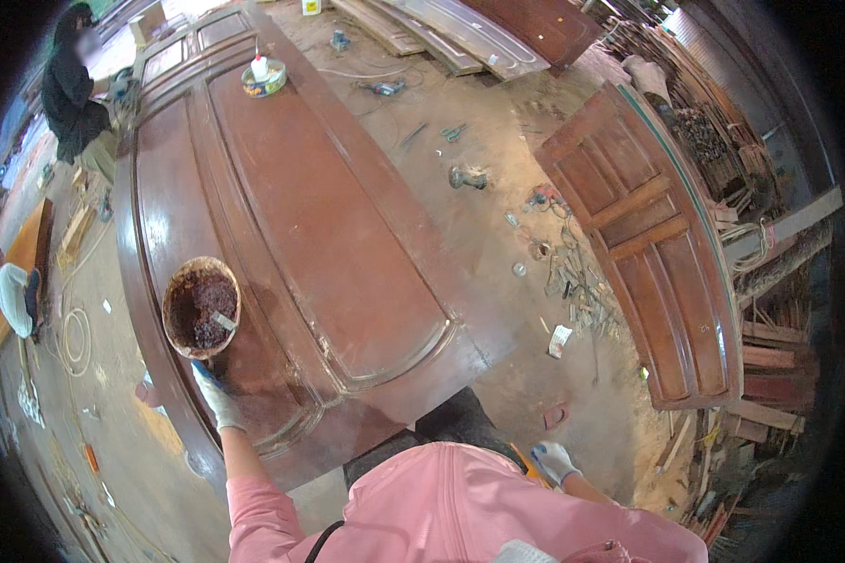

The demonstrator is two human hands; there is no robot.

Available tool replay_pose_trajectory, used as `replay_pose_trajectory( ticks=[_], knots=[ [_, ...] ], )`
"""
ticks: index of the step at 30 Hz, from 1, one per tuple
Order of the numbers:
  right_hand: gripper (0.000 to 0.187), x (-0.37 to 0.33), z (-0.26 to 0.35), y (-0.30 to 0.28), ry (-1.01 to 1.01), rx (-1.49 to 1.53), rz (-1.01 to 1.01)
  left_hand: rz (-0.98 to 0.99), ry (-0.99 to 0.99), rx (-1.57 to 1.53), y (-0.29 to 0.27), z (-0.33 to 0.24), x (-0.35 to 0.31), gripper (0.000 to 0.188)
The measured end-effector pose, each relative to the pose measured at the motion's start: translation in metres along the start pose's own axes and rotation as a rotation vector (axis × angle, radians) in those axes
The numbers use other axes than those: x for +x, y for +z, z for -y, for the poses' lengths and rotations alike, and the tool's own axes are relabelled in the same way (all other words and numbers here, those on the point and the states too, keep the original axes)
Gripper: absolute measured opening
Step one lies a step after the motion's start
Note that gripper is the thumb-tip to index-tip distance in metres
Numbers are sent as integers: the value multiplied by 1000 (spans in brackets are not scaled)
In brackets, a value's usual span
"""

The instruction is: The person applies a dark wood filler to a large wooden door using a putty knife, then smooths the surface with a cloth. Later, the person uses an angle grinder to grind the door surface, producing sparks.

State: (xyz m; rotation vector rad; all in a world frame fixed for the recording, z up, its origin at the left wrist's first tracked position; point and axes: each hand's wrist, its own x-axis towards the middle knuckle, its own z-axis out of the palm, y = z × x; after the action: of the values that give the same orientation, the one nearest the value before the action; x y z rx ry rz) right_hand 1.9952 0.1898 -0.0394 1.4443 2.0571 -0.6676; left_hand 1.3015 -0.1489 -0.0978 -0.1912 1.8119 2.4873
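A large reddish-brown panelled wooden door (338, 216) lies flat before me. Over its near left part is a round bowl (171, 328) of dark, lumpy brown paste (200, 291), with a small pale flat blade (222, 321) in it. My left hand (218, 394), in a white and blue glove, grips the bowl's near rim; some fingertips are hidden beneath it. Low at my right side, my right hand (554, 462) wears a similar glove. It is beside a yellow-orange strip (526, 463), and its grip cannot be made out.
A white bottle (259, 68) stands in a tub (270, 84) on the door's far end. Another panelled door (648, 244) leans at the right. Scraps and tools (582, 291) litter the floor. One person (73, 94) stands far left; another (11, 291) crouches nearer.
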Motion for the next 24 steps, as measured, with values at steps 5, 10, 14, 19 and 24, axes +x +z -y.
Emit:
replay_pose_trajectory(
  ticks=[5,10,14,19,24],
  knots=[
    [36,-21,-19,13,-25,53,199,164,-598,-370,4,1,41,44],
    [35,40,-3,-6,-169,52,95,159,-547,-638,14,17,40,35],
    [31,92,32,-27,-453,198,-58,60,-412,-542,8,14,-11,32],
    [25,182,69,-111,-458,328,-280,-289,-503,-445,24,-3,-166,28],
    [35,283,129,-173,-696,323,-357,-525,-378,-604,-6,-13,-311,28]
  ],
)
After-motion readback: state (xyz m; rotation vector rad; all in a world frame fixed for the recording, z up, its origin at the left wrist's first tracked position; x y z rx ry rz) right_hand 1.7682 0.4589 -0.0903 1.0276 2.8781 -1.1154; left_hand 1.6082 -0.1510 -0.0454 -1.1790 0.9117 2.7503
